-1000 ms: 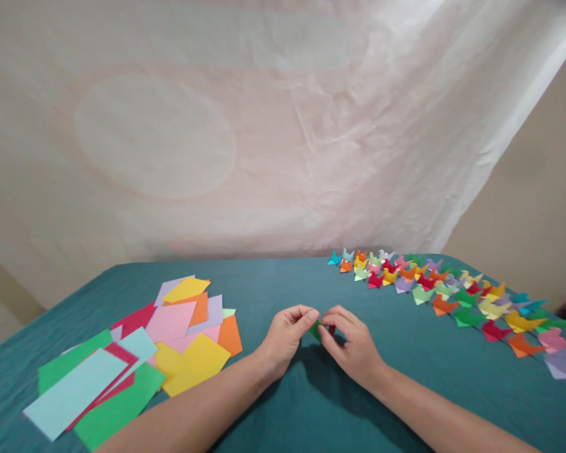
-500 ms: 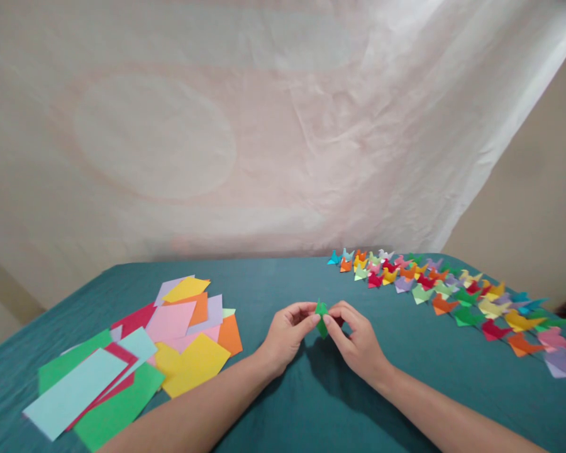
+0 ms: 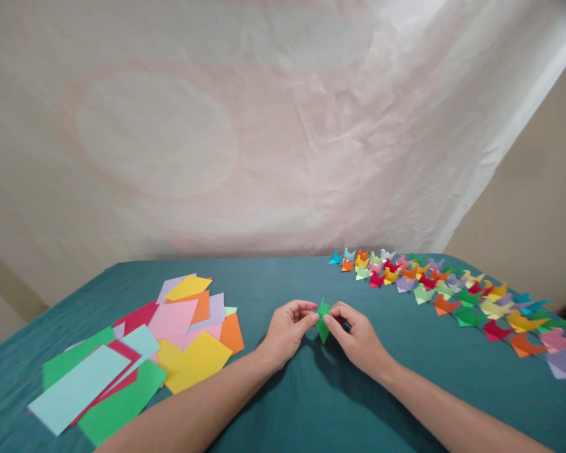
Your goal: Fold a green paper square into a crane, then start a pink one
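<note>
A small folded piece of green paper [image 3: 323, 322], pointed at top and bottom, is held up above the table between my two hands. My left hand [image 3: 288, 328] pinches its left side between thumb and fingers. From the other side, the thumb and fingers of my right hand [image 3: 355, 332] grip it too. The fold details are too small to make out. Beneath the hands, their shadow falls on the dark green tablecloth [image 3: 283, 415].
On the left lies a loose pile of coloured paper sheets [image 3: 80, 384]. Rows of small folded paper birds [image 3: 471, 316] in many colours stand along the right side. A pale hanging cloth [image 3: 273, 145] closes off the far edge of the table.
More of the green paper shows between my hands, as the left fingertips have shifted slightly toward its edge. The whole view has moved a little.
</note>
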{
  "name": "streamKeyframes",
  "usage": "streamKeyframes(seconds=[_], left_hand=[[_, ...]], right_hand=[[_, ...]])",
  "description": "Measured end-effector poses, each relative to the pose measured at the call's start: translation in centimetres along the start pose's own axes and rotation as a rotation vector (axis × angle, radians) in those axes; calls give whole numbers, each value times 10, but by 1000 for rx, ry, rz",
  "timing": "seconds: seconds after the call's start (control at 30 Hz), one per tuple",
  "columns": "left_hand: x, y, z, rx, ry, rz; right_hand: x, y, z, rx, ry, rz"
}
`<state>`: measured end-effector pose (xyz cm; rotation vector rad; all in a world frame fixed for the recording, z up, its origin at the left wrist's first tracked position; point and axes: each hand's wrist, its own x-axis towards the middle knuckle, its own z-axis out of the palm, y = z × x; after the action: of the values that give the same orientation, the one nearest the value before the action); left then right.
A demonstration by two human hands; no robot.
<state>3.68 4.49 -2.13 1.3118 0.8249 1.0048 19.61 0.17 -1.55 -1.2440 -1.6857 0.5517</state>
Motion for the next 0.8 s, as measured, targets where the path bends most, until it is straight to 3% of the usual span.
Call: streamKeyframes(seconds=[0.2, 0.43, 0.67, 0.8], left_hand=[[0, -2, -6, 256, -18, 82], [-1, 2, -8, 487, -5, 182], [-1, -3, -9, 711, 9, 292], [-6, 5, -9, 946, -86, 403]], right_hand=[[2, 9, 1, -40, -73, 54], [7, 21, 2, -201, -98, -27], [7, 33, 4, -354, -87, -12], [7, 35, 5, -407, -62, -19]])
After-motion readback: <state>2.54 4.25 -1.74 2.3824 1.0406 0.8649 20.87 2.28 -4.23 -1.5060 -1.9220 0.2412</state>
